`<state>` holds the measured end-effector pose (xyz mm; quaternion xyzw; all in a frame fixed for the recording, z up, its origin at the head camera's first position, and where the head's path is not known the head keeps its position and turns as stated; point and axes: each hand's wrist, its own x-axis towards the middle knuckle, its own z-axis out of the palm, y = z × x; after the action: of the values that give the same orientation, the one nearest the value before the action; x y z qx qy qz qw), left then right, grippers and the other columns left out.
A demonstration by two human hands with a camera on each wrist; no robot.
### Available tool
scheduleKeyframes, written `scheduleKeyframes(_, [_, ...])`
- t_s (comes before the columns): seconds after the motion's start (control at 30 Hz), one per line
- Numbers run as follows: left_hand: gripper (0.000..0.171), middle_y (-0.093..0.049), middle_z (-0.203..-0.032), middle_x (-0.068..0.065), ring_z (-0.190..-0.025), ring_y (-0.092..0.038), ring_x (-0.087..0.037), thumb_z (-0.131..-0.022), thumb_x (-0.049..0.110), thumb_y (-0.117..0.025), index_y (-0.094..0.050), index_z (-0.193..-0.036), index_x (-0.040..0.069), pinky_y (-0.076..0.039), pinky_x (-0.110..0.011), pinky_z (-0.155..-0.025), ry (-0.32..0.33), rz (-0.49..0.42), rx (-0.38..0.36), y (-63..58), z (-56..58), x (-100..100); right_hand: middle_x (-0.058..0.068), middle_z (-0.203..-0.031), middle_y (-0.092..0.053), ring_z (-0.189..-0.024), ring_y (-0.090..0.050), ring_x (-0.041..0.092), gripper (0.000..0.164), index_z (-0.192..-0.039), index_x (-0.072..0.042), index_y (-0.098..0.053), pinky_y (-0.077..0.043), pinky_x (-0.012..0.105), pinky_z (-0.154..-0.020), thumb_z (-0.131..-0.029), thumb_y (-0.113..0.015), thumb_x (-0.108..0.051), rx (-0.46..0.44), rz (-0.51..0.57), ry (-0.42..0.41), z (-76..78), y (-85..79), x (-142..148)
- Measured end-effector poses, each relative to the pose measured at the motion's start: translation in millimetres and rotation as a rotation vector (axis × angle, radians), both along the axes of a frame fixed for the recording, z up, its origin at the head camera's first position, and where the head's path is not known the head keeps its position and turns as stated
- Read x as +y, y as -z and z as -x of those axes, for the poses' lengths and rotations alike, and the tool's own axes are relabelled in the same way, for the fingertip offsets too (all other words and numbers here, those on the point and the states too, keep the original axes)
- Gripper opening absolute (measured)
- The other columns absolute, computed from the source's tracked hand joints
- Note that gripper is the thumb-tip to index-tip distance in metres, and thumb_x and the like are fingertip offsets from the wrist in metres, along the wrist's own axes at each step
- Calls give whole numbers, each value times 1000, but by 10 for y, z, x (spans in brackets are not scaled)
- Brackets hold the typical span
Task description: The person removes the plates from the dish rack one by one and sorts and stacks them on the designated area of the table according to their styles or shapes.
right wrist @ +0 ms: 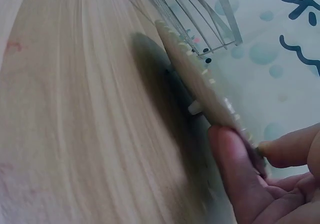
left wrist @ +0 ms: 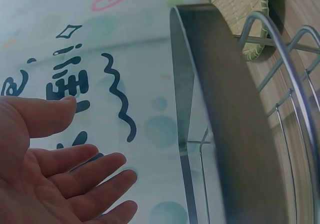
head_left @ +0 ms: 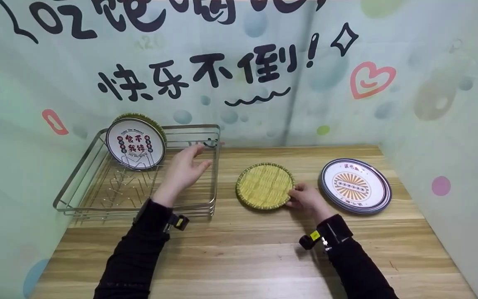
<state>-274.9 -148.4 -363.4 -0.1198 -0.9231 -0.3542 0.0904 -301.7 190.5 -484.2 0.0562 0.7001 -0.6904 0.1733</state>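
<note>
My right hand (head_left: 305,197) pinches the right edge of a round woven bamboo mat (head_left: 265,185), thumb on one face and fingers on the other. In the right wrist view the mat (right wrist: 205,86) is tilted up off the table, its dark shadow beneath. My left hand (head_left: 184,169) hovers over the right part of the wire dish rack (head_left: 216,182), holding nothing. Its fingers (left wrist: 97,184) are loosely extended in the left wrist view, beside the rack's metal rim (left wrist: 230,114). A white printed plate (head_left: 133,145) stands in the rack, with another woven mat (head_left: 160,129) behind it.
Right of the held mat lies a stack of white dark-rimmed plates (head_left: 357,187) with an orange sunburst print. A printed fabric backdrop (head_left: 255,116) rises behind the wooden table (head_left: 247,257) and along both sides. Wire dividers stand inside the rack.
</note>
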Motion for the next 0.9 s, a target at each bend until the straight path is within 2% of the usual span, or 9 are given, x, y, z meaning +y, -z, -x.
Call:
scheduleKeyframes(0.17, [54, -50, -131, -16, -119, -47, -31, -88, 29, -61, -45, -133, 3, -33, -43, -104, -8, -1, -17, 11, -5, -19, 28, -117, -45, -94, -58, 29, 43, -129, 18, -29, -50, 35, -87, -95, -44, -2, 8, 2, -4, -19, -13, 30])
scheduleKeyframes(0.3, [53, -49, -132, -15, -120, -46, -31, -88, 29, -60, -45, -133, 5, -33, -43, -104, -17, 8, -33, 4, -11, -38, 35, -121, -42, -101, -56, 37, 47, -131, 21, -26, -46, 40, -91, -95, -44, -3, 48, -15, -16, -57, -37, 58])
scheduleKeyframes(0.57, [53, -50, -131, -14, -119, -46, -30, -88, 28, -61, -45, -133, 5, -33, -46, -103, -50, 85, -4, -14, -10, -127, 33, -113, -49, -85, -61, 34, 56, -133, 20, -21, -48, 47, -87, -94, -50, -8, 118, -121, -17, -124, -99, 123])
scheduleKeyframes(0.77, [55, -51, -130, -16, -119, -46, -32, -88, 30, -61, -44, -133, 2, -33, -45, -103, -66, 86, -1, -73, 17, -206, 40, -126, -39, -102, -54, 49, 57, -133, 22, -18, -44, 51, -91, -94, -49, -7, 190, -187, -15, -186, -173, 164])
scheduleKeyframes(0.9, [54, -51, -129, -18, -118, -47, -33, -89, 28, -60, -44, -132, 0, -33, -46, -102, -84, 95, 12, -147, 42, -261, 40, -122, -42, -103, -52, 50, 58, -134, 21, -18, -45, 51, -90, -93, -50, -6, 265, -257, -24, -209, -215, 180])
